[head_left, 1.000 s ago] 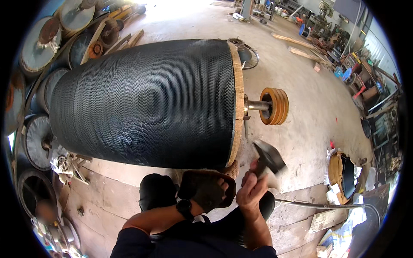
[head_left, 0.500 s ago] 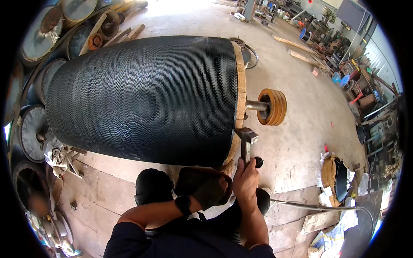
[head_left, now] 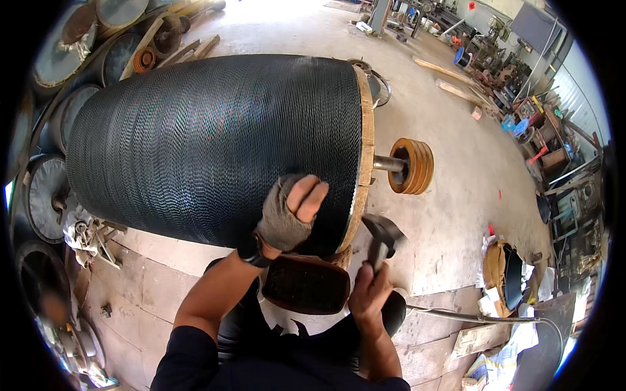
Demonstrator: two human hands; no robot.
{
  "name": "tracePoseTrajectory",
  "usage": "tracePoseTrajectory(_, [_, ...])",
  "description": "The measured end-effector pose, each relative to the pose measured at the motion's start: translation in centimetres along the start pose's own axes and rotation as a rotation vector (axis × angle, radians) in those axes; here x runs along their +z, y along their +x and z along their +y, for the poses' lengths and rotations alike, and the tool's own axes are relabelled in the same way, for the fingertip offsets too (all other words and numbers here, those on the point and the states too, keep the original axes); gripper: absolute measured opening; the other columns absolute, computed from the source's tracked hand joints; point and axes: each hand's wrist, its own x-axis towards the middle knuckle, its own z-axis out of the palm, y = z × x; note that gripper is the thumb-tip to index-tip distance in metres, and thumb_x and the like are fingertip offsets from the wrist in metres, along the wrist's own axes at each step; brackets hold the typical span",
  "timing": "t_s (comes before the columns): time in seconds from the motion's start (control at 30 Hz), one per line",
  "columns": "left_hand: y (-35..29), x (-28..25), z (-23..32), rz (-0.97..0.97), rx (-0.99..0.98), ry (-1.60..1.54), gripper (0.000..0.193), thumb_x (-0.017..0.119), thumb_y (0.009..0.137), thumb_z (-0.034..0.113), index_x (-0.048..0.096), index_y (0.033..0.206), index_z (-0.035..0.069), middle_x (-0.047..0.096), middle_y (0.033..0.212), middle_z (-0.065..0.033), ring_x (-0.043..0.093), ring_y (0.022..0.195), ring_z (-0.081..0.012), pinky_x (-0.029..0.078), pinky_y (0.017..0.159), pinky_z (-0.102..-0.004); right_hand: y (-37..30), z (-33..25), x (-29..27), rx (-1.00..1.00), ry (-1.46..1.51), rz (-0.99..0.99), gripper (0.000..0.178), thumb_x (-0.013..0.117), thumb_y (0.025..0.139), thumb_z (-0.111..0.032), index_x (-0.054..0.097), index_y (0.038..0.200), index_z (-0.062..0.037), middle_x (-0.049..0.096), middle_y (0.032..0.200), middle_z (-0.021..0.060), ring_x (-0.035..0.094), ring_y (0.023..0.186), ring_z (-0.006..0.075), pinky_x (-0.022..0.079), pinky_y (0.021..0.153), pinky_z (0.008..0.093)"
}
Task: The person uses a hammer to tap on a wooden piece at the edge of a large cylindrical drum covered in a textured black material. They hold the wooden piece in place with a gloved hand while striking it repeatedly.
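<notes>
A large drum (head_left: 215,150) covered in tight black ridged rows lies on its side in front of me, with a wooden rim (head_left: 367,137) at its right end. My left hand (head_left: 290,212), in a grey glove with bare fingertips, is at the drum's near right part. Its fingers are bent together; whatever they pinch is too small or hidden. My right hand (head_left: 370,293), ungloved, grips a hammer (head_left: 378,251) by its handle, the blurred head just right of the rim. Between my knees sits a dark, rectangular open container (head_left: 306,309).
A shaft with a rusty yellow grooved pulley (head_left: 412,166) sticks out from the drum's right end. Several round-ended rollers (head_left: 52,195) are stacked at the left. A hose (head_left: 469,318) crosses the floor at the right, near an open sack (head_left: 497,270). Wooden planks (head_left: 456,88) lie farther back.
My left hand has come up out of the container and onto the drum's near right part. My right hand has drawn the hammer down and slightly right, away from the rim.
</notes>
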Motion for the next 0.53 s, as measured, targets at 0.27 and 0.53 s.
tracePoseTrajectory(0.27, [1.6, 1.5, -2.0, 0.045, 0.019, 0.153, 0.049, 0.065, 0.07, -0.006, 0.063, 0.118, 0.005, 0.059, 0.111, -0.013, 0.061, 0.096, -0.0328, 0.051, 0.082, -0.047, 1.1, 2.0, 0.7, -0.061, -0.166, -0.03, 0.019, 0.055, 0.102, -0.012, 0.058, 0.107, 0.0068, 0.059, 0.069, 0.027, 0.06, 0.058, 0.041, 0.044, 0.054, 0.0463])
tracePoseTrajectory(0.53, [1.7, 1.8, -3.3, 0.017, 0.008, 0.248, 0.044, 0.067, 0.077, -0.003, 0.067, 0.119, 0.008, 0.056, 0.112, -0.0104, 0.06, 0.098, -0.0299, 0.05, 0.085, -0.0472, 1.4, -0.5, 1.3, -0.119, -0.232, 0.107, 0.019, 0.056, 0.102, -0.016, 0.056, 0.098, 0.0024, 0.066, 0.068, 0.0162, 0.064, 0.053, 0.0314, 0.044, 0.047, 0.0386])
